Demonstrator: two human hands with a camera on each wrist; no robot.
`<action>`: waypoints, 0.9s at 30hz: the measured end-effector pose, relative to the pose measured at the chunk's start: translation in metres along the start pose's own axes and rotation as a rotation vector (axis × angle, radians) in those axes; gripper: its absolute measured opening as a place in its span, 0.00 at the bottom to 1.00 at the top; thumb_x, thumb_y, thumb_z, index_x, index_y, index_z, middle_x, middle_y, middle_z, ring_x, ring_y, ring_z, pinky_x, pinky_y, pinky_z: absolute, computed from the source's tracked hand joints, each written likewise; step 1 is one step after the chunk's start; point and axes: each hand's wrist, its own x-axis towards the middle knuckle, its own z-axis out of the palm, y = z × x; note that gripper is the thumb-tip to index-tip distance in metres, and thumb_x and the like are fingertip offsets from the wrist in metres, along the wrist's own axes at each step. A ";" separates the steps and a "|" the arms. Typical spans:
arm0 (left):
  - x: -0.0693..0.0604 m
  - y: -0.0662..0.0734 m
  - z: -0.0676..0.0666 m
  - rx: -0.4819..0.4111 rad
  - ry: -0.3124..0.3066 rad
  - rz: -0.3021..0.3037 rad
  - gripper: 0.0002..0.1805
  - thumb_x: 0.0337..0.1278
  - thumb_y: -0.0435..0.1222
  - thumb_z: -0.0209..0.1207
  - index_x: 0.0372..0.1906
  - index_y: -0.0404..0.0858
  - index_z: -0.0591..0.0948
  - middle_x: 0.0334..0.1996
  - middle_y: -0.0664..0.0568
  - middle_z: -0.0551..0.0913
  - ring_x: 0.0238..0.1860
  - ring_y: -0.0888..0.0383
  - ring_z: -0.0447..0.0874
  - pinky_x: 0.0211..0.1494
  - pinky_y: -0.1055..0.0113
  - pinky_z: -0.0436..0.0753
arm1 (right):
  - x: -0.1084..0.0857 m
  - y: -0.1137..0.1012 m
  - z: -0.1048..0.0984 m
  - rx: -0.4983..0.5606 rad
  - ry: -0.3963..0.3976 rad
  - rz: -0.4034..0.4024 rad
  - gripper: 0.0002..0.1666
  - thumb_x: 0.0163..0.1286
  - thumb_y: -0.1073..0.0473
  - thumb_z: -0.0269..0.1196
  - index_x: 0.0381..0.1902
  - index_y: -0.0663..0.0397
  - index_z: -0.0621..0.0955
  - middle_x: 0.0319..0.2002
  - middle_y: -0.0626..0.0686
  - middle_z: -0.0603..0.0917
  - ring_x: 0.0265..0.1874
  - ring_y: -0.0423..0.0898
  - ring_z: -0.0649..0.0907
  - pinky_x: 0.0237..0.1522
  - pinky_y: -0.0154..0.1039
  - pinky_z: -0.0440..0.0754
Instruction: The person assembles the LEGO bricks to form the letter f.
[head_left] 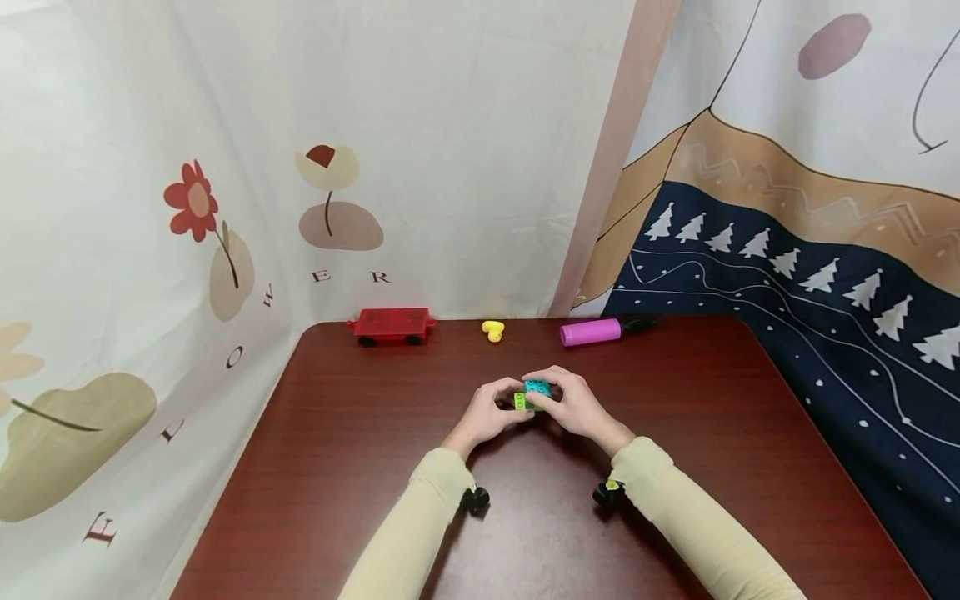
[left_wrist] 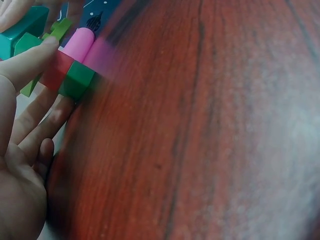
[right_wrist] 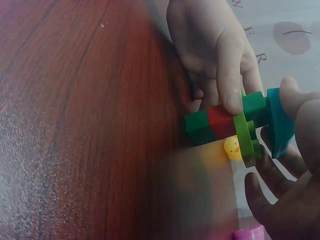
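Both hands meet over the middle of the table around a small stack of toy building blocks. In the right wrist view, the stack has a dark green block (right_wrist: 198,127), a red block (right_wrist: 220,121), a lime-green plate (right_wrist: 244,140) with studs, and another green block (right_wrist: 254,106). My left hand (head_left: 487,414) grips the stack, its thumb pressed near the lime plate. A teal block (right_wrist: 281,122) lies against the stack's top end, somewhat tilted. My right hand (head_left: 576,406) pinches that teal block between thumb and fingers. Whether its studs are fully joined, I cannot tell.
Along the table's (head_left: 360,467) back edge stand a red flat toy wagon (head_left: 393,325) with black wheels, a small yellow duck (head_left: 492,331), and a pink-purple cylinder (head_left: 591,332) with a black end. Printed curtains (head_left: 465,167) hang behind the table.
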 end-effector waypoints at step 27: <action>0.002 0.001 -0.002 0.001 -0.023 -0.041 0.19 0.57 0.37 0.77 0.53 0.45 0.86 0.43 0.54 0.88 0.40 0.57 0.83 0.45 0.66 0.81 | 0.003 0.000 0.004 -0.083 0.017 -0.087 0.15 0.72 0.57 0.72 0.54 0.52 0.87 0.46 0.47 0.85 0.41 0.43 0.81 0.44 0.39 0.81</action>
